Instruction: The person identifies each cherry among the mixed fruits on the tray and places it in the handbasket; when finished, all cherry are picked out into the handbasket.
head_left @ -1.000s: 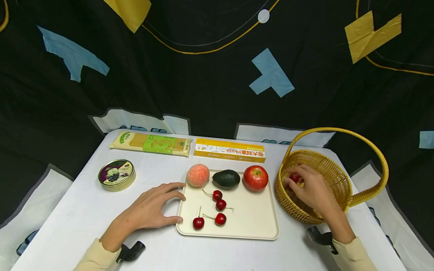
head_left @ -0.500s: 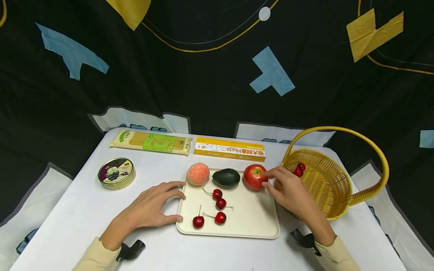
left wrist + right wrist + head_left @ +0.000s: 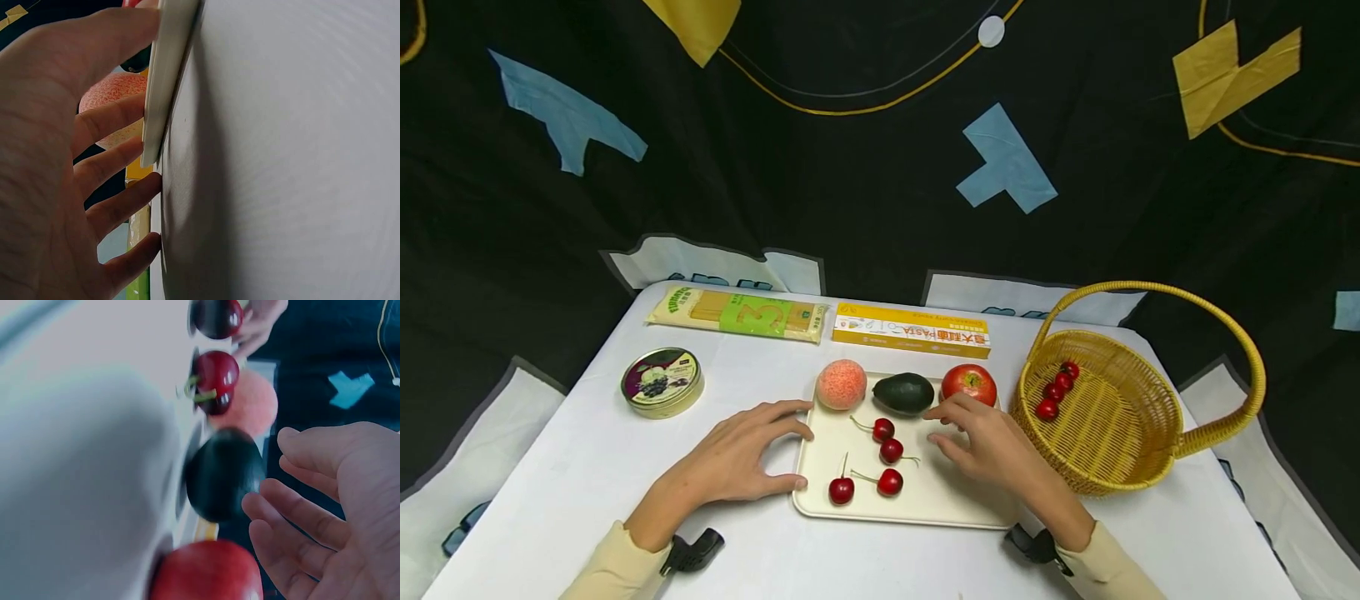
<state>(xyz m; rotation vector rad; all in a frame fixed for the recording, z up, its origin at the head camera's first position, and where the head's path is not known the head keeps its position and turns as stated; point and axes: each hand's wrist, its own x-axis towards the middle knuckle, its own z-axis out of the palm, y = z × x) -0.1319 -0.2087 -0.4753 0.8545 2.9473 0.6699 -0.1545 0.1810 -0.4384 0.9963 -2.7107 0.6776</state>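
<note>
Now the right hand [image 3: 988, 442] is hovering over the tray [image 3: 940, 504], thumb and fingers standing apart in a loose grip, near the avocado [image 3: 903, 393] and the cherries [image 3: 891, 451]. Four of those are lying on the tray, stems showing, and four basket cherries [image 3: 1053, 392] are sitting in a row inside the basket [image 3: 1144, 387]. The left hand [image 3: 733, 467] is touching the tray's left edge, its grip spread. Peach [image 3: 841, 385], avocado and apple [image 3: 967, 381] are lining the far side.

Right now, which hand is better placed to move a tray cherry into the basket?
Probably the right hand: empty, over the tray near its cherries, closer to the basket. The left hand touches the tray's edge.
</note>
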